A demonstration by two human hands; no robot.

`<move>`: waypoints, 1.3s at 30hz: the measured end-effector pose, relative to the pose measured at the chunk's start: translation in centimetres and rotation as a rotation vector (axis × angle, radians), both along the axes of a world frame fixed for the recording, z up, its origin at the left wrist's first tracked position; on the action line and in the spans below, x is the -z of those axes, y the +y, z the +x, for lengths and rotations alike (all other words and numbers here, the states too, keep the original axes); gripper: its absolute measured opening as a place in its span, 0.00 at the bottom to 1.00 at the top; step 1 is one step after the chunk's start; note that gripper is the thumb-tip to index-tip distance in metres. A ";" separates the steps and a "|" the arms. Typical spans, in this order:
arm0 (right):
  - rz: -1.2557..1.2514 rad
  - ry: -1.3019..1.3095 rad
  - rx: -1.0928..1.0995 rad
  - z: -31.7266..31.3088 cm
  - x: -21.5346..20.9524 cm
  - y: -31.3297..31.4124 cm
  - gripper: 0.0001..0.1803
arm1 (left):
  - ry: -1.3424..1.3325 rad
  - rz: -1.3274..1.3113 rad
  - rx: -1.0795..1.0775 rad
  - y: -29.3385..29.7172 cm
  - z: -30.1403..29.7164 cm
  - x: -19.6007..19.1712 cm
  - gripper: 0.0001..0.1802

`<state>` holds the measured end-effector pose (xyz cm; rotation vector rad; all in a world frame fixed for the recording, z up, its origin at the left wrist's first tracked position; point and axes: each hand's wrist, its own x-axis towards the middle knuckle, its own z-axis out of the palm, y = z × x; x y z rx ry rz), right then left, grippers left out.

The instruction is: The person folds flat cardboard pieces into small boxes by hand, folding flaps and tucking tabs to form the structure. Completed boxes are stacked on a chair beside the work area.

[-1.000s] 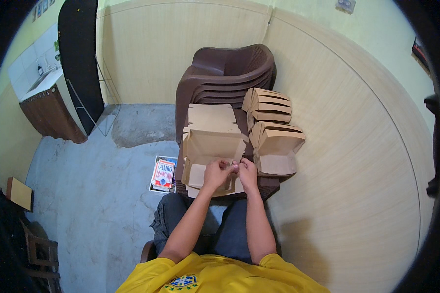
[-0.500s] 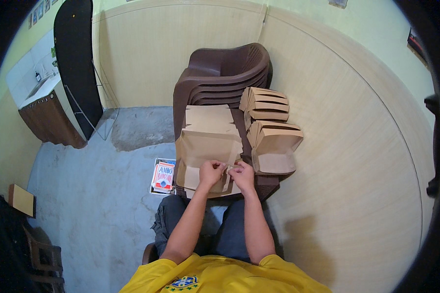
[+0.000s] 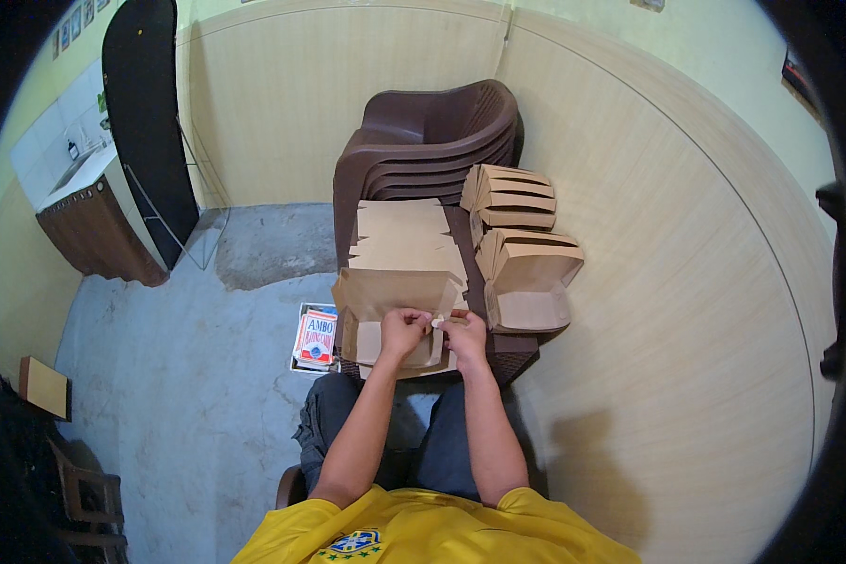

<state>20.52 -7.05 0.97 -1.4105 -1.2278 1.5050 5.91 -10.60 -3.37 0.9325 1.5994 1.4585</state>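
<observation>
- A half-folded brown cardboard box (image 3: 390, 315) lies on the seat of the stacked brown plastic chairs (image 3: 423, 132) before my knees, its flap raised toward me.
- My left hand (image 3: 402, 331) curls over the box's front edge; my right hand (image 3: 465, 334) pinches a small white tab (image 3: 437, 322) at its corner, fingers pressed together.
- I judge the step to be closing that corner; next, the tab needs pressing flat while the left hand steadies the wall.
- Flat box blanks (image 3: 404, 235) lie just behind; folded boxes (image 3: 522, 254) stand at right.
- A card packet (image 3: 316, 336) rests on the floor.
</observation>
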 end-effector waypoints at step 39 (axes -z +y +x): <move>0.528 -0.150 0.126 -1.1 1.1 0.9 0.17 | 0.410 -0.034 -0.043 -1.7 1.0 -2.7 0.10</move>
